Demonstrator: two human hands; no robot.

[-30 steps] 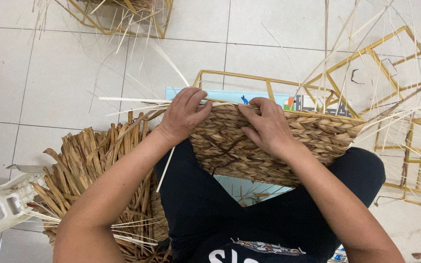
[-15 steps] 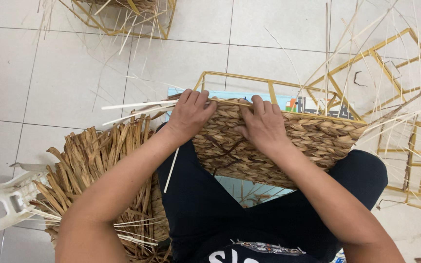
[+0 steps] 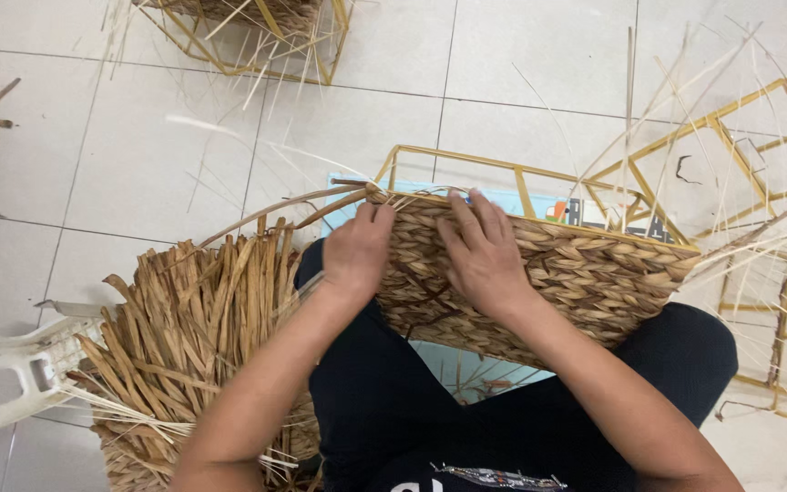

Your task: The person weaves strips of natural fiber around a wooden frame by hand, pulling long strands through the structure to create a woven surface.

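A half-woven basket [image 3: 585, 278] of brown plaited straw on a yellow metal frame [image 3: 466, 162] rests across my lap. My left hand [image 3: 357, 251] grips the woven edge at the basket's left corner, fingers curled over the rim where long straw strands stick out leftward. Beside it, my right hand [image 3: 480, 255] lies flat on the woven wall, fingers spread and pressing near the top rim. The two hands are a few centimetres apart.
A bundle of dry straw strips [image 3: 193, 337] lies by my left knee. A white plastic stool [image 3: 11, 364] is at the left edge. Empty yellow wire frames [image 3: 740, 155] stand on the right, another woven frame [image 3: 257, 27] at the top. Thin reeds litter the tiled floor.
Both hands have slid left along the basket's top rim. The pale reeds that stuck out left of my left hand are gone from that spot; brown strands trail there now.
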